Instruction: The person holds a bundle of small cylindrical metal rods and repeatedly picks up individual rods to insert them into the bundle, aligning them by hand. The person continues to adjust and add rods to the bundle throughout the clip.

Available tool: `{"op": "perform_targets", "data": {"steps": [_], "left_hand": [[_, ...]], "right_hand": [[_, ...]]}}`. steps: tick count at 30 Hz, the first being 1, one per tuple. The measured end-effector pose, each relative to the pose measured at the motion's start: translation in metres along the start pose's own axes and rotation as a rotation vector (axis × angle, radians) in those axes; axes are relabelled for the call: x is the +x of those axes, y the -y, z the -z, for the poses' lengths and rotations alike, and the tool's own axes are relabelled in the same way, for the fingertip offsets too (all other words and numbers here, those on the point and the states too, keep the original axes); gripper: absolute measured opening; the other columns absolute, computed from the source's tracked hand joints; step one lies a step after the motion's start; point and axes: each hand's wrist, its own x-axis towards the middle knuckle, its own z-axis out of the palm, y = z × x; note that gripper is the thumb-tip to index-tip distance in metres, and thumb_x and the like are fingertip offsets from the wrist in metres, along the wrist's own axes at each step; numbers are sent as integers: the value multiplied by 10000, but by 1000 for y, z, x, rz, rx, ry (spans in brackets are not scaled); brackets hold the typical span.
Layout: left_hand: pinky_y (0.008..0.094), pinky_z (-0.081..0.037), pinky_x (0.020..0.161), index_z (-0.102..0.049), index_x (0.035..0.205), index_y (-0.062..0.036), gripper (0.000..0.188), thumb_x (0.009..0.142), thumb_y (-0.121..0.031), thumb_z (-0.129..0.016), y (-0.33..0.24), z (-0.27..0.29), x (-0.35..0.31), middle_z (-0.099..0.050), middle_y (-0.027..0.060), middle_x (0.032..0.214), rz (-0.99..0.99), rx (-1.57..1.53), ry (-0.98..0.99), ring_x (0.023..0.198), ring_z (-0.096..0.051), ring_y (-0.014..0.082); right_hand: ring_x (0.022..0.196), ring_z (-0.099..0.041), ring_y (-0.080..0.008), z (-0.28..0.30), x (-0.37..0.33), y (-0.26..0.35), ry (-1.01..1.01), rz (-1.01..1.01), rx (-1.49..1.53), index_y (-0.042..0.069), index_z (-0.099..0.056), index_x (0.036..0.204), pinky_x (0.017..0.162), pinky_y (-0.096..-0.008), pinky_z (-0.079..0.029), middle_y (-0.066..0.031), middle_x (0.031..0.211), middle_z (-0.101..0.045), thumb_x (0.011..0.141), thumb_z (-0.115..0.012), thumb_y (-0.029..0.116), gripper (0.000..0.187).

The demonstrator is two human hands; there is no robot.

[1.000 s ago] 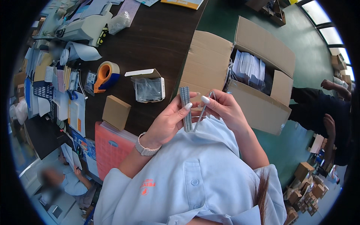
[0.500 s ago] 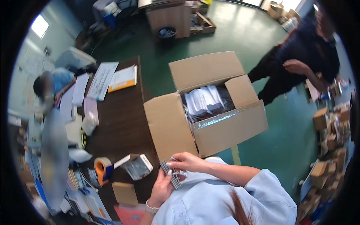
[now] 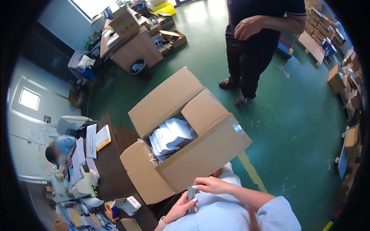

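Close to my body, a small stack of thin grey strips (image 3: 191, 200) stands roughly upright; what kind they are I cannot make out. My left hand (image 3: 178, 209) is closed round its lower part, thumb across the front. At the stack's top end, my right hand (image 3: 210, 185) pinches with thumb and fingertips. Just beyond both hands is a large open cardboard box (image 3: 204, 152) with its flaps spread outward. White folded papers or packets (image 3: 171, 134) fill much of it, with darker bagged items partly hidden beneath them.
Left of the box runs a dark brown table (image 3: 110, 165) with a tape dispenser (image 3: 111, 211), a small white carton (image 3: 131, 206) and papers. One person (image 3: 61, 148) sits at its far end; another (image 3: 250, 42) stands beyond the box. Cardboard boxes (image 3: 352, 140) line the right side.
My view has swung to the right, so the box and table sit further left. The strips, spread between my hands before, are now together in one stack. The standing person shows more fully.
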Motion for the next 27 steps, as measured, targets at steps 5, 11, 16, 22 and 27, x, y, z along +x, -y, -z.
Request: {"op": "perform_targets", "data": {"steps": [5, 11, 16, 22, 27], "left_hand": [[195, -401, 634, -381, 1223, -56, 326, 926, -170, -454, -34, -58, 36, -490, -3, 822, 161, 225, 62, 691, -466, 56], [177, -330, 594, -420, 1198, -33, 325, 931, -215, -450, -49, -87, 46, -402, -38, 736, 224, 341, 150, 625, -374, 43], [168, -326, 627, -418, 1205, -30, 341, 927, -224, -459, -54, -90, 50, -398, -43, 753, 254, 365, 167, 642, -361, 38], [176, -355, 599, -411, 1239, -41, 423, 906, -287, -496, -43, -86, 26, -439, -60, 799, 209, 498, 152, 679, -384, 20], [198, -381, 554, -480, 1167, -107, 322, 900, -287, -503, 1, -64, 8, -463, -70, 774, 82, 356, 243, 671, -423, 15]], "right_hand": [[800, -532, -236, 64, -50, -8, 53, 82, -55, 58, -541, 918, 704, -341, -421, -110, 832, -553, 890, -484, 252, 203], [871, -492, -252, 102, -75, 14, 227, 80, -221, 76, -548, 887, 753, -362, -394, -107, 847, -525, 872, -500, 220, 153], [871, -503, -270, 118, -79, 30, 300, 87, -332, 81, -548, 869, 731, -379, -403, -113, 840, -520, 862, -500, 207, 134], [695, -569, -262, 112, -59, 40, 557, 357, -662, 123, -547, 904, 615, -403, -433, -117, 753, -577, 861, -490, 225, 125], [694, -585, -286, 79, -42, 43, 783, 240, -763, 130, -581, 876, 642, -386, -460, -110, 731, -583, 818, -519, 167, 92]]}}
